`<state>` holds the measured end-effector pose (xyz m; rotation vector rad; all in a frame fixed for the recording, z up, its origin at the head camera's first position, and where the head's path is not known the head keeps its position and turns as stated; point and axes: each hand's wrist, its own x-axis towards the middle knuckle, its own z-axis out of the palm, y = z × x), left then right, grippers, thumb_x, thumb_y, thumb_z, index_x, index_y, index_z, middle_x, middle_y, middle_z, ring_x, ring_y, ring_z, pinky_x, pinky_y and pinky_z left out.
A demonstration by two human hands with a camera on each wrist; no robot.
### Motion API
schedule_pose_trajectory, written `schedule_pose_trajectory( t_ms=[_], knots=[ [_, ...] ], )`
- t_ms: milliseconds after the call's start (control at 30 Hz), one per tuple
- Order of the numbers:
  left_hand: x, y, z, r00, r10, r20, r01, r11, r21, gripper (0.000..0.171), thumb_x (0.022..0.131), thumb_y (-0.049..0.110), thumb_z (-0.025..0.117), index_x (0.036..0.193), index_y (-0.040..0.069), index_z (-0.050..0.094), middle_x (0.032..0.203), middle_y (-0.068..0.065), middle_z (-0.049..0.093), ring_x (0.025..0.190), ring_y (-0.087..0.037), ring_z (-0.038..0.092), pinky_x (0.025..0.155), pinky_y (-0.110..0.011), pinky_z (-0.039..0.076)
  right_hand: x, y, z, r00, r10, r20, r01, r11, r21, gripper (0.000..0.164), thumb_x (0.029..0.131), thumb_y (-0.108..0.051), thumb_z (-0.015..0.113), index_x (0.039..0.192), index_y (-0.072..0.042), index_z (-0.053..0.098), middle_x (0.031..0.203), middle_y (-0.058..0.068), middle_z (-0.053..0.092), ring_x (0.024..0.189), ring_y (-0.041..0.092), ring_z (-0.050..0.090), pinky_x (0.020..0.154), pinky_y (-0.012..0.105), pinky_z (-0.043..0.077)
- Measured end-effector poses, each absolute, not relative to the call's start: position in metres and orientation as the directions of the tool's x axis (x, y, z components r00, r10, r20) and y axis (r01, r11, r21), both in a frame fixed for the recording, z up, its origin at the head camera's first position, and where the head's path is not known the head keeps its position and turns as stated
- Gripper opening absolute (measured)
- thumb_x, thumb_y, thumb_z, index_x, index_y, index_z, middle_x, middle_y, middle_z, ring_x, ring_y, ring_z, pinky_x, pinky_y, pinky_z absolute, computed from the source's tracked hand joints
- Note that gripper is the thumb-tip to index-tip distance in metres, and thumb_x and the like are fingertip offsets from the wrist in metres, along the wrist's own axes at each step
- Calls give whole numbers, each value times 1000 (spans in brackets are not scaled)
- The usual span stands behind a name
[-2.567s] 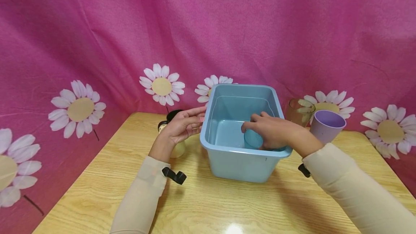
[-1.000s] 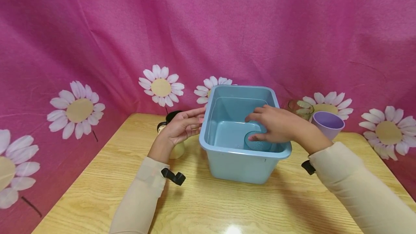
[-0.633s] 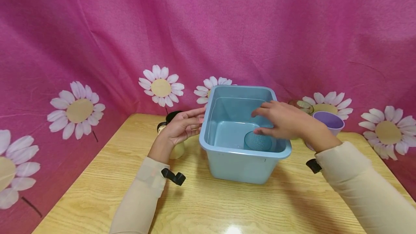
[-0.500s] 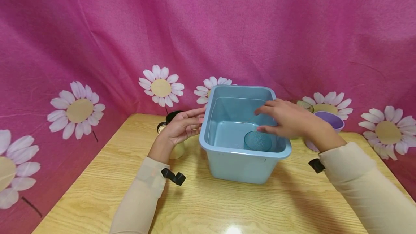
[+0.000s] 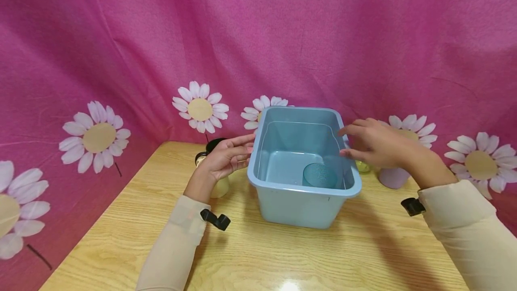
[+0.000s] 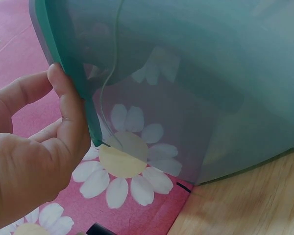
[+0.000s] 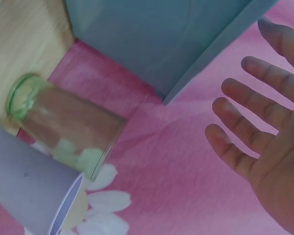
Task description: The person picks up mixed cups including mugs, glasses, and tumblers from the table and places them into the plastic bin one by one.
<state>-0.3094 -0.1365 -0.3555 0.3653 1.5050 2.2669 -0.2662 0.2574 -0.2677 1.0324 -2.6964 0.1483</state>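
Note:
A light blue plastic tub (image 5: 296, 205) stands on the wooden table. Inside it, near the front right corner, is a teal translucent cup (image 5: 320, 175). My left hand (image 5: 224, 158) is at the tub's left rim, fingertips touching it from outside; the left wrist view shows the same contact at the rim (image 6: 85, 98). My right hand (image 5: 379, 143) hovers at the tub's right rim, fingers spread and holding nothing. Close by it stand a clear glass (image 7: 73, 122) with a greenish base and a purple cup (image 7: 32, 176), both partly hidden by the hand in the head view.
Behind my left hand are a cream-coloured container (image 5: 220, 188) and something black (image 5: 214, 144), both partly covered. The wooden table (image 5: 250, 255) extends in front of the tub. A pink cloth (image 5: 282, 35) with daisies hangs around the back and sides.
My right hand has let go of the teal cup inside the tub, then lifted and moved right to the tub's rim. My left hand stays at the left rim.

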Motion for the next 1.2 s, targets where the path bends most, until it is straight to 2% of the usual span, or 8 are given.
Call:
schedule_pose_trajectory(
  t_ms=[133, 367, 533, 700, 867, 1200],
  knots=[
    [-310, -136, -355, -887, 461, 6, -172, -344, 923, 51, 102, -9, 47, 153, -4, 42, 118, -13, 66, 89, -17, 72, 77, -29, 59, -266, 271, -269, -729, -625, 280, -655, 755, -20, 40, 90, -34, 78, 120, -8, 71, 109, 3, 68, 92, 21, 61, 81, 46, 53],
    [-309, -137, -356, -889, 457, 2, -176, -347, 921, 53, 101, -7, 52, 153, -3, 43, 116, -11, 68, 89, -17, 72, 78, -28, 60, -267, 294, -276, -699, -624, 349, -677, 734, -45, 34, 86, -23, 83, 114, -8, 73, 109, 2, 70, 96, 22, 62, 85, 47, 51],
    [-308, -138, -355, -888, 460, -4, -184, -349, 919, 53, 101, -7, 53, 152, -2, 44, 116, -11, 68, 89, -17, 72, 78, -29, 60, -267, 311, -280, -689, -622, 372, -684, 727, -50, 38, 83, -19, 85, 117, -8, 74, 115, 3, 71, 103, 24, 61, 88, 47, 49],
    [-308, -137, -354, -885, 466, 2, -182, -349, 919, 52, 101, -6, 53, 153, -2, 43, 117, -11, 68, 89, -17, 72, 79, -30, 60, -268, 331, -286, -667, -621, 411, -686, 727, -14, 39, 76, -16, 89, 111, -8, 74, 108, 2, 70, 97, 23, 64, 83, 45, 51],
    [-308, -137, -354, -885, 466, 3, -180, -348, 920, 52, 101, -5, 53, 153, -2, 44, 118, -11, 69, 90, -18, 72, 81, -30, 60, -268, 348, -292, -726, -567, 389, -627, 778, -37, 42, 75, -18, 90, 112, -8, 73, 109, 7, 68, 99, 29, 64, 84, 49, 50],
    [-309, -137, -355, -884, 467, 4, -182, -352, 918, 52, 101, -6, 53, 152, -3, 43, 115, -9, 70, 89, -18, 72, 81, -31, 60, -275, 368, -303, -782, -507, 362, -569, 818, -84, 47, 78, -18, 87, 119, -1, 70, 117, 20, 66, 109, 42, 62, 90, 59, 48]
  ],
)
